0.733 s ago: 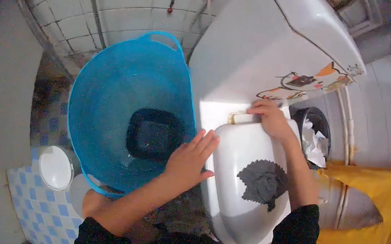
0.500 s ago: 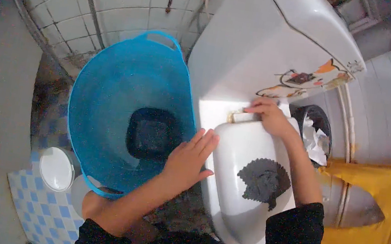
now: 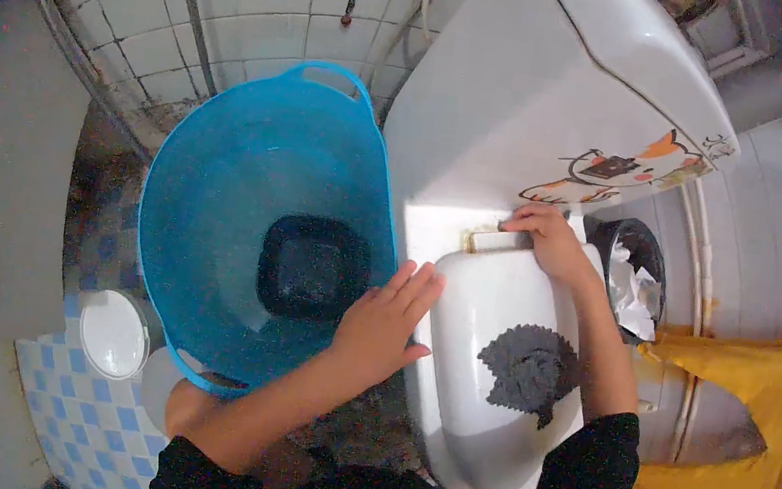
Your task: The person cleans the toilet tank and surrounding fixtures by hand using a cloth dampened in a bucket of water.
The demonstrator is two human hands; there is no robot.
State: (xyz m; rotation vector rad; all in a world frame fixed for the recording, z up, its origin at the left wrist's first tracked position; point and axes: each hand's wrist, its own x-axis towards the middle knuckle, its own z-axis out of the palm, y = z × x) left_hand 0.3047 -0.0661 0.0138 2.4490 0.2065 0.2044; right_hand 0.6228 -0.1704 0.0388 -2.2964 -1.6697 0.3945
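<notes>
A white toilet lid (image 3: pixel 465 357) lies closed on the bowl in front of me. Flat on its left edge rests my left hand (image 3: pixel 388 317), fingers stretched out and thumb apart. My right hand (image 3: pixel 553 244) is at the lid's back, by the pale hinge (image 3: pixel 501 242). Its fingers are bent and close together, the tips at a small dark spot too small to name. A crumpled grey cloth (image 3: pixel 530 367) with zigzag edges lies on the lid, close to my right forearm. Behind the hinge rises the white tank (image 3: pixel 502 109) with an orange-and-white cartoon sticker.
Left of the toilet stands a large blue tub (image 3: pixel 220 168) with a dark square basin (image 3: pixel 315 269) inside. A white-lidded bucket (image 3: pixel 113 335) is on the checkered floor. To the right are a black bin (image 3: pixel 631 230) with crumpled paper and a yellow plastic sheet (image 3: pixel 752 400).
My right fingers have drawn in more closely over the hinge; the index finger was straighter before. My left hand keeps its place on the lid's edge. The view has shifted slightly.
</notes>
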